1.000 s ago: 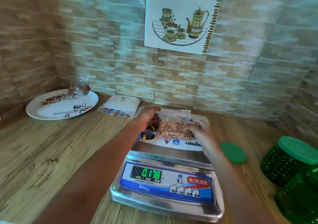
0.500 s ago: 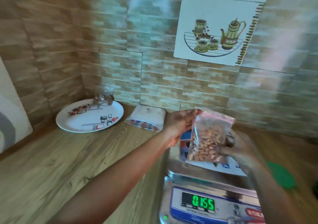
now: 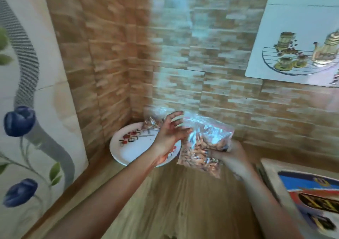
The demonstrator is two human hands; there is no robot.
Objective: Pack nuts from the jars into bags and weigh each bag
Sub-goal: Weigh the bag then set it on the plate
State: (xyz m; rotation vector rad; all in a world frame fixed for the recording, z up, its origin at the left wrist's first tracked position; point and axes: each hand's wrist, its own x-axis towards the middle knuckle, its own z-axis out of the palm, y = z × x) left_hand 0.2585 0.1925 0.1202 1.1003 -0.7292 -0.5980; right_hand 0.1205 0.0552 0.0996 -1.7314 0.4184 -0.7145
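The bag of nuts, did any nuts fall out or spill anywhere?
No spill shows. The bag of nuts is held above the wooden counter by the right hand; the left hand is open beside it. A smaller bag sits on the plate. The picture is blurry, so one stray nut could go unseen.

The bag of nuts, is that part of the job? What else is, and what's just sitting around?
Part of the job: bag of nuts in the right hand; left hand; packed bag on the plate.

Just there: teapot tile; flower panel.
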